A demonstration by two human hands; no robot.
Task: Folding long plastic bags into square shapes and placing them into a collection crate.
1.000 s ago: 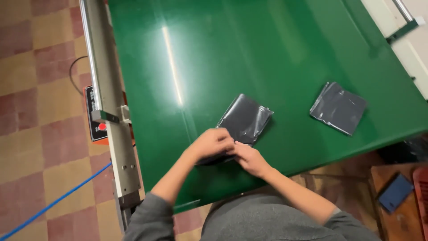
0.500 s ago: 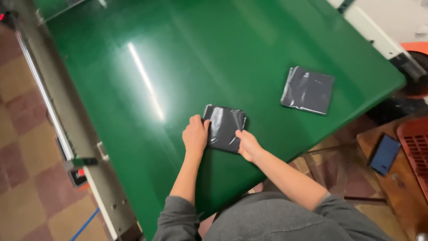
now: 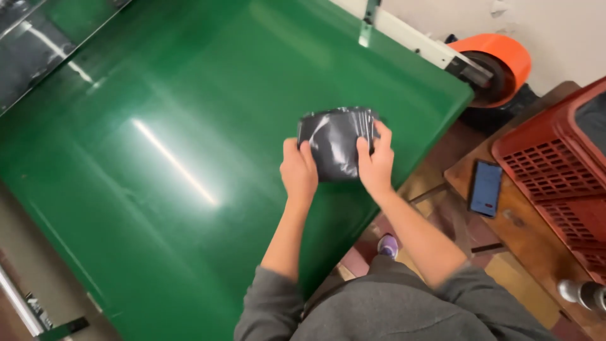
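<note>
A stack of flat black plastic bags (image 3: 338, 140) lies on the green table (image 3: 177, 126) near its right edge. My left hand (image 3: 298, 172) rests on the stack's lower left corner, fingers pressing on it. At the stack's right side, my right hand (image 3: 375, 163) grips the edge with the thumb on top. Whether one packet lies on another beneath cannot be made out.
An orange roll (image 3: 499, 57) on a bracket sits past the table's far right corner. A red plastic crate (image 3: 562, 170) and a dark phone (image 3: 485, 187) rest on a wooden surface to the right. A metal rail (image 3: 38, 316) runs along the left.
My view has swung right. Both hands carried the black packet to the right, and it now sits where the second packet lay.
</note>
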